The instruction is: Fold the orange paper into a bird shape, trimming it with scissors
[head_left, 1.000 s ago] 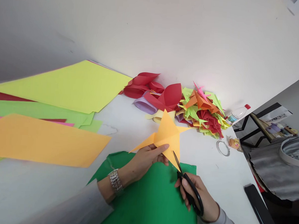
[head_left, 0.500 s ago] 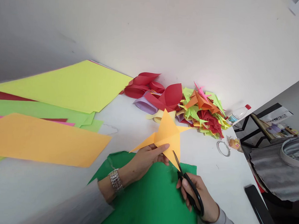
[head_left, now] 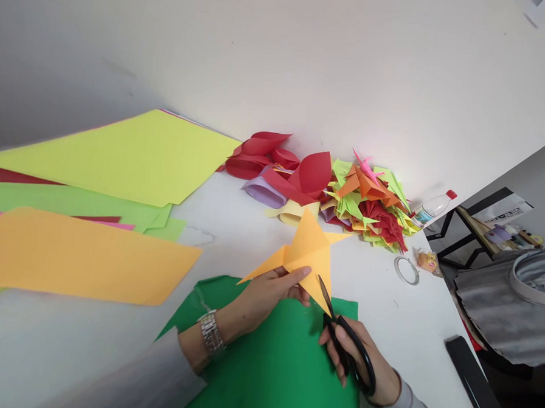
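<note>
My left hand [head_left: 270, 292], with a metal-band watch [head_left: 211, 332] at the wrist, pinches a folded orange paper star [head_left: 307, 245] between thumb and fingers. Several of the star's points spread outward above and beside the hand. My right hand [head_left: 360, 355] grips black-handled scissors [head_left: 354, 348] by the loops. Their blades lie along the star's lower right point, one blade showing in front of the paper. How far the blades are apart I cannot make out. Under both hands lies a green sheet [head_left: 273, 368] on the white table [head_left: 110, 341].
Large yellow [head_left: 133, 154] and orange paper sheets [head_left: 82, 255] lie at left. Red rolled paper pieces [head_left: 310, 172] and a pile of folded paper shapes [head_left: 368, 200] lie against the wall. A bottle [head_left: 433, 207], a tape roll [head_left: 406, 270] and a black bar [head_left: 475, 385] are at right.
The star has dipped slightly, its top point now lower and tilted. My right hand has opened the scissor loops a little wider, and the blades sit slightly farther right.
</note>
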The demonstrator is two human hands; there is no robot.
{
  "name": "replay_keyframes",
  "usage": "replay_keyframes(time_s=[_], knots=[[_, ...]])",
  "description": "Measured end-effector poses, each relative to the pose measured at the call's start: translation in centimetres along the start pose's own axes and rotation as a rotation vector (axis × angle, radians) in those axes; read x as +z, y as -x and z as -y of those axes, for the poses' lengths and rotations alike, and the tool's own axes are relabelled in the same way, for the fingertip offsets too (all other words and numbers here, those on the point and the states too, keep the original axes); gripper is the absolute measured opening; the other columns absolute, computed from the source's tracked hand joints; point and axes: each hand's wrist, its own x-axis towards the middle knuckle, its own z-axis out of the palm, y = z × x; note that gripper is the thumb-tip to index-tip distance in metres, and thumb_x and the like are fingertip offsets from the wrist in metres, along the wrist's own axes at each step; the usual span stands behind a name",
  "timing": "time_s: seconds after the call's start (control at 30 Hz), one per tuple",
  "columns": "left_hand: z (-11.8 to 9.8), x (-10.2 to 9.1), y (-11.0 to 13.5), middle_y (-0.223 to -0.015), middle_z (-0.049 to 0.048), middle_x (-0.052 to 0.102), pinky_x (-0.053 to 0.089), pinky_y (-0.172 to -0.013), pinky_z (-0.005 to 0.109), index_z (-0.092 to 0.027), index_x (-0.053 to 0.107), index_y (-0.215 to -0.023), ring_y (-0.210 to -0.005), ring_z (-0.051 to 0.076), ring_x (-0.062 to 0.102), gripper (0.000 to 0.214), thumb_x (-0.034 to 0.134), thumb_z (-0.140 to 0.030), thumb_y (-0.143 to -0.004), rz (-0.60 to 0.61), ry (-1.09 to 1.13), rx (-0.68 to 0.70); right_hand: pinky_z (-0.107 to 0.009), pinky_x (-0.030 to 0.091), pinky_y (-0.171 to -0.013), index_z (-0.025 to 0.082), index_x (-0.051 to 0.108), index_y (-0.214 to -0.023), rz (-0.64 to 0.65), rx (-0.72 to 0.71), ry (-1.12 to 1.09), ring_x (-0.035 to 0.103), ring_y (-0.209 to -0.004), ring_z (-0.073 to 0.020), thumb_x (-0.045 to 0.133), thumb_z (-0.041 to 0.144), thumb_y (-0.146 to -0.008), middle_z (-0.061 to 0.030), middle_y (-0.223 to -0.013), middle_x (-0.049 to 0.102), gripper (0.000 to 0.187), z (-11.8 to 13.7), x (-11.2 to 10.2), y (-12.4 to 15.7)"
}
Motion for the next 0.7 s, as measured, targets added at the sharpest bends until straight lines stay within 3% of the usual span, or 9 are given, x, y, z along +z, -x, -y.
replay_keyframes(time_s=[0.7], knots=[[0.18, -0.16, -0.2, -0.053, 0.0014, 0.064, 0.052, -0.074, 0.036, -0.02, 0.058, -0.06, -0.057, 0.02, 0.063, 0.044, 0.077, -0.059, -0.057, -0.015, 0.049, 0.016, -0.016, 0.025, -0.028, 0.016, 0.053, -0.076, -0.062, -0.001, 0.105, 0.034, -0.03, -0.0035, 0.055, 0.082, -0.069, 0.0101, -0.044, 0.039, 0.067, 0.78, 0.67, 0.03]])
